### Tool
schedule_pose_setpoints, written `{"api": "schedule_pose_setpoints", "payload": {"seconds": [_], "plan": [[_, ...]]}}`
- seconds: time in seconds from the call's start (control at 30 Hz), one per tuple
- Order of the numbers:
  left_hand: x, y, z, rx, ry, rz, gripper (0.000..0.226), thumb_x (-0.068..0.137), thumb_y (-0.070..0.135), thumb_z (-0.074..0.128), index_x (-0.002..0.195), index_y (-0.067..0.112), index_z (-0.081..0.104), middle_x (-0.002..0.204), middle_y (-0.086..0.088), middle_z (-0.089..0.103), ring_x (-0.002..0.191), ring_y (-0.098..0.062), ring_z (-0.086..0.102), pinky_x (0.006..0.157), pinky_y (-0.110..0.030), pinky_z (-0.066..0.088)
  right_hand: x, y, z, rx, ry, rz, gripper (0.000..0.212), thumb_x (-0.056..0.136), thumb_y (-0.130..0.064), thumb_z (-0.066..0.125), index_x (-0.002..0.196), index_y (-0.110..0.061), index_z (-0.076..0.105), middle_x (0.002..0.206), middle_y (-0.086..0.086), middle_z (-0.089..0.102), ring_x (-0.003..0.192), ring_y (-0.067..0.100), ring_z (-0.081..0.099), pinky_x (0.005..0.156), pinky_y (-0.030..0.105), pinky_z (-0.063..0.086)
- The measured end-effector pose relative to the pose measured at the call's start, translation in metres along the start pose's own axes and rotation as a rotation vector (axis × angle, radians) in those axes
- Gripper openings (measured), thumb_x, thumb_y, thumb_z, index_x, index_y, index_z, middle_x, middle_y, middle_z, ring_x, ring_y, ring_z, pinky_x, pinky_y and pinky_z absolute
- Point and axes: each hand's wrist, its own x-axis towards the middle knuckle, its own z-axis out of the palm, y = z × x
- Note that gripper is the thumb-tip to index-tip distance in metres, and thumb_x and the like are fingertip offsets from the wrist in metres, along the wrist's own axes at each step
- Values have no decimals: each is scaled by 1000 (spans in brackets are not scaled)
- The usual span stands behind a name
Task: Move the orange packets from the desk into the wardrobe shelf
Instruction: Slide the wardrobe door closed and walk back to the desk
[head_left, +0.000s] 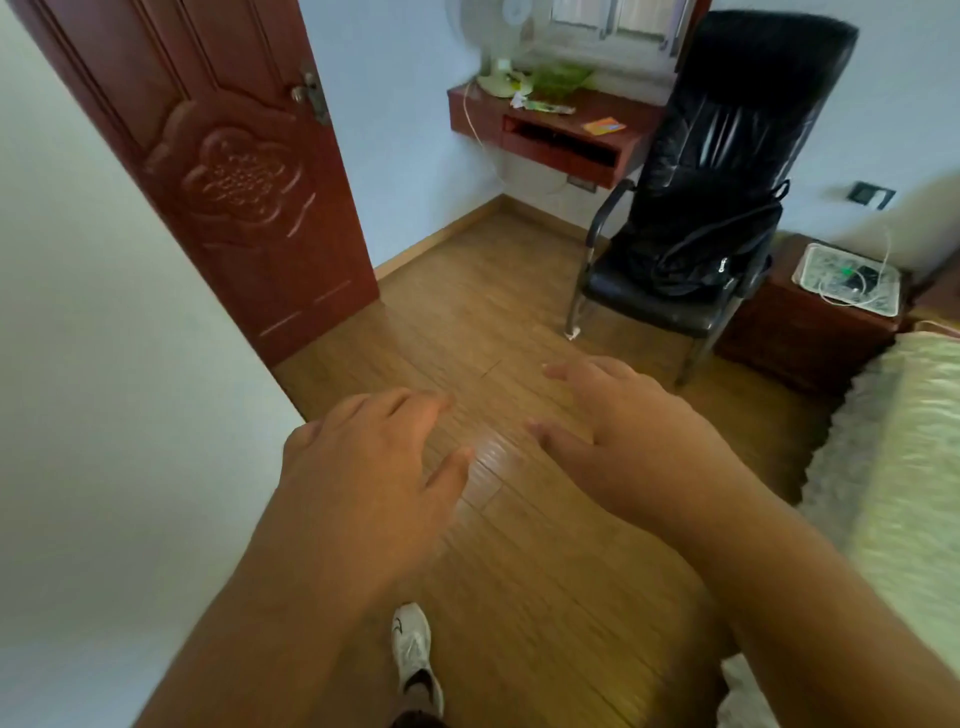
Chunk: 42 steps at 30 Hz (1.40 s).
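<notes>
Orange packets: on the wall-mounted table, far corner, beside black chair. Left hand, right hand: fingers relaxed, empty, over the floor. Step: approach, likely. Next: reach table, grasp packets. Wardrobe unseen.

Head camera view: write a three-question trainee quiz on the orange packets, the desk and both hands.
1. True or false: the left hand holds an orange packet.
2. Where does the orange packet lie?
A. on the wall-mounted desk
B. on the black chair
C. on the wooden floor
3. Fill in: the right hand holds ____, its fingers spread over the floor.

Key:
1. False; both hands hold nothing.
2. A; it lies on the desk top, near the chair's back and right of the desk fan.
3. nothing
</notes>
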Motion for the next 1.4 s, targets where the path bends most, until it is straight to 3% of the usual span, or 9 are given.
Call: {"api": "schedule_pose_setpoints", "payload": {"seconds": [0.27, 0.67, 0.97, 1.4], "plan": [[137, -16, -21, -40, -30, 230, 55, 97, 65, 36, 148, 49, 29, 151, 21, 41, 142, -5, 33, 115, -40, 29, 94, -6, -23, 5, 63, 215, 65, 98, -62, 52, 157, -42, 32, 164, -12, 36, 145, 16, 44, 116, 44, 45], [302, -58, -52, -72, -75, 363, 53, 96, 65, 39, 147, 52, 30, 150, 23, 42, 141, -4, 34, 116, -40, 27, 230, -44, -38, 29, 107, 359, 67, 97, -62, 52, 157, -41, 32, 163, -13, 37, 141, 13, 49, 114, 43, 47], [398, -59, -57, -40, -57, 323, 52, 97, 64, 37, 147, 51, 31, 148, 24, 43, 139, -4, 35, 114, -38, 29, 337, -20, -56, 58, 137, 311, 66, 97, -64, 51, 156, -42, 32, 163, -12, 38, 145, 16, 44, 115, 46, 46], [583, 12, -78, -3, 29, 188, 49, 98, 62, 39, 145, 51, 34, 148, 24, 43, 138, -4, 36, 114, -42, 29, 533, 66, -138, 82, 175, 154, 69, 95, -68, 50, 156, -39, 35, 156, -10, 46, 136, 18, 53, 107, 46, 53]]}}
